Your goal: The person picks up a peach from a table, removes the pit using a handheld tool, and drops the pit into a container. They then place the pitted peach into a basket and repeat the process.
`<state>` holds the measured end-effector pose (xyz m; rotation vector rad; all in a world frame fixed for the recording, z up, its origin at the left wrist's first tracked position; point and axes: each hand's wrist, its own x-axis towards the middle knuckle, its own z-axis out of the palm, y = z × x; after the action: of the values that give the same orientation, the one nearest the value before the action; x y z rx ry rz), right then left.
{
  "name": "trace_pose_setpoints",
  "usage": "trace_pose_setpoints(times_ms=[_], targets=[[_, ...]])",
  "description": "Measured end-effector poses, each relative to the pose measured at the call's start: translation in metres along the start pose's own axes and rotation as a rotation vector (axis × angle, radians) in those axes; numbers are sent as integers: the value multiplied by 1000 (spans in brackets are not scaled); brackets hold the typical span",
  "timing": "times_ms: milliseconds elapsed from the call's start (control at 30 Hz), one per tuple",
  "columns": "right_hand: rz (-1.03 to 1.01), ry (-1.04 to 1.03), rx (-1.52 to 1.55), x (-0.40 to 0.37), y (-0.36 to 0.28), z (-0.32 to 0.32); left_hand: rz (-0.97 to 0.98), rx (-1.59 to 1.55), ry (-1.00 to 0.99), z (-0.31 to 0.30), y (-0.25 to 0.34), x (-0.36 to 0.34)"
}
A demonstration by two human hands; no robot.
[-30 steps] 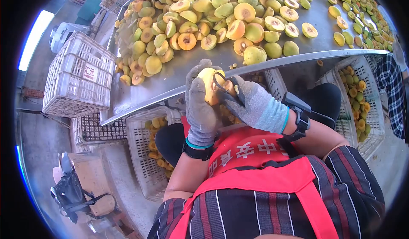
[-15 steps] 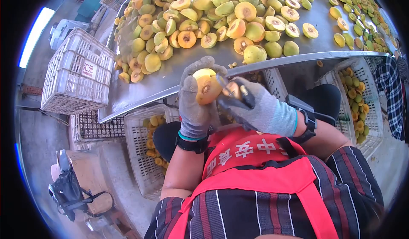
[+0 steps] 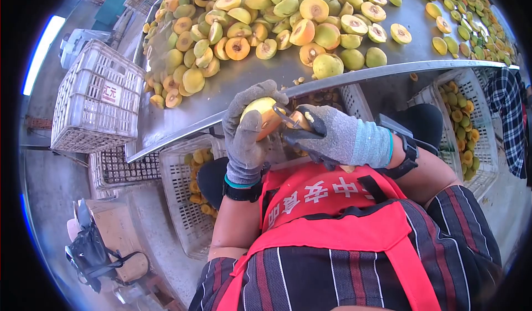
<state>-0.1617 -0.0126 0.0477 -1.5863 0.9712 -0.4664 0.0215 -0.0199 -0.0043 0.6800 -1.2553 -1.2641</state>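
The left hand (image 3: 244, 136), in a grey knitted glove, holds a yellow fruit (image 3: 259, 110) up in front of the tabletop's near edge, its fingers curled around the outside and closed in on it, with the thumb lying across the near side. The right hand (image 3: 346, 136), gloved the same way with dark-coated fingers, is bent firmly around a small tool (image 3: 287, 118); the tool's dark curved end meets the side of the fruit that faces right. An orange-brown piece (image 3: 301, 120) shows beside the right thumb — what it is, I cannot tell. Both hands are close together, above the red apron (image 3: 316, 194). Beyond them, the metal tabletop (image 3: 219, 97) carries a broad heap of fruit (image 3: 244, 17), many pieces halved with cut faces showing, and one greenish-yellow fruit (image 3: 328, 66) sits near the front edge. More fruit lies spread at the far right of the tabletop. Below, a white crate (image 3: 180, 205) to the left and another crate (image 3: 483, 117) to the right both contain fruit pieces. A labelled white crate (image 3: 88, 111) stands at the tabletop's left end — a cardboard box (image 3: 122, 228) and a black bag (image 3: 88, 250) are on the floor nearer the person. A checked garment (image 3: 505, 117) shows at the far right.
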Motion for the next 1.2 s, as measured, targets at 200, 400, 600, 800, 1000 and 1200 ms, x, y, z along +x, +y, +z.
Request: trace_pose_setpoints(times_ms=[200, 400, 600, 800, 1000, 1200], targets=[[-89, 18, -20, 8, 35, 15, -116, -207, 3, -1, 0, -5], [137, -134, 295, -1, 12, 3, -72, -114, 19, 2, -4, -7], [225, -299, 385, 4, 18, -1, -17, 74, 109, 9, -4, -15], [230, -294, 435, -2, 17, 10, 39, 101, 129, 11, -5, -13], [277, -166, 471, 3, 10, 17, 35, -21, 212, 27, -6, -13], [-57, 229, -113, 10, 48, 46, -84, -91, 300, 30, -12, -18]])
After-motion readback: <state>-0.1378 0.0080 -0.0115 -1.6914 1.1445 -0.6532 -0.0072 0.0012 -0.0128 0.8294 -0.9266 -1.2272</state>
